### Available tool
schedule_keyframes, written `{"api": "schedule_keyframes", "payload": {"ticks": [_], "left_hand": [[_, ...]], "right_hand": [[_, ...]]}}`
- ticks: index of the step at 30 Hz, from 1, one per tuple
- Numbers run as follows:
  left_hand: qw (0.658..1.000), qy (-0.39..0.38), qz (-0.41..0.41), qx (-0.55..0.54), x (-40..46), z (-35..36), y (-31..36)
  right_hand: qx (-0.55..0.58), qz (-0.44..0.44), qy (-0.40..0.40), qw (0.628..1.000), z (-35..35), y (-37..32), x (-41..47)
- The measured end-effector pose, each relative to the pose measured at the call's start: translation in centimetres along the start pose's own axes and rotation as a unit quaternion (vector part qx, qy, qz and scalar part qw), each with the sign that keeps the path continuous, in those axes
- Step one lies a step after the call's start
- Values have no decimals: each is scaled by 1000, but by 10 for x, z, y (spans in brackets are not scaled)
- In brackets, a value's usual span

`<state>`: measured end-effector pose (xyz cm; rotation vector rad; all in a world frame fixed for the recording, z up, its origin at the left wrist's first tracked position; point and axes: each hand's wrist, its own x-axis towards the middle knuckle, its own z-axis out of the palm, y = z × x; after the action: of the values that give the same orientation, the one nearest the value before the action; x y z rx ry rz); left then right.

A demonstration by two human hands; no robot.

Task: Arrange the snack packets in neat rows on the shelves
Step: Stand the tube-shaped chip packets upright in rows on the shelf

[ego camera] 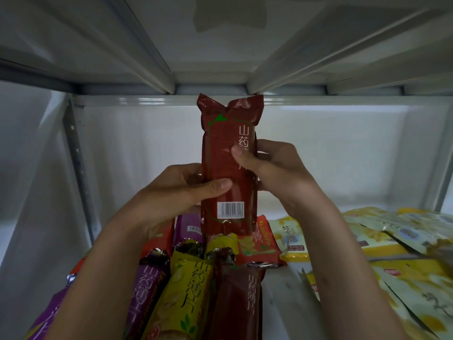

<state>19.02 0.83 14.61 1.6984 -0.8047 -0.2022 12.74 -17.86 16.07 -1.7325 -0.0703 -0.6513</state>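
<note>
Dark-red snack packet [228, 168] stands upright (barcode facing you) between your hands, raised above the shelf [282, 285]. Your left hand [181, 190] grips its lower half, thumb across the front; your right hand [272, 168] pinches its right edge higher up. Below lie purple, yellow and brown packets [188, 285]; pale yellow packets [392, 244] crowd the right.

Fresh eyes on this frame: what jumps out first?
The dark red packet held upright at centre, barcode facing the camera, with the left hand gripping its lower part and the right hand its middle. Below it, purple, yellow and red packets lie side by side on the shelf. To the right, pale yellow packets overlap loosely.
</note>
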Motion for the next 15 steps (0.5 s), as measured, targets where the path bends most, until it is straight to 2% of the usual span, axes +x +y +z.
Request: {"api": "schedule_keyframes", "payload": {"ticks": [3,10,12,15], "left_hand": [[998,-37,-6,52,-3,-3,0],[997,-23,-1,68,-4,-2,1],[997,-22,2,72,-5,-2,3],[997,41,5,70,-2,-1,4]], "right_hand": [[0,-1,1,1000,1,1,1],[33,38,-46,998,-4,-1,1],[49,37,-26,998,-4,1,3],[21,24,60,998,-1,7,7]]}}
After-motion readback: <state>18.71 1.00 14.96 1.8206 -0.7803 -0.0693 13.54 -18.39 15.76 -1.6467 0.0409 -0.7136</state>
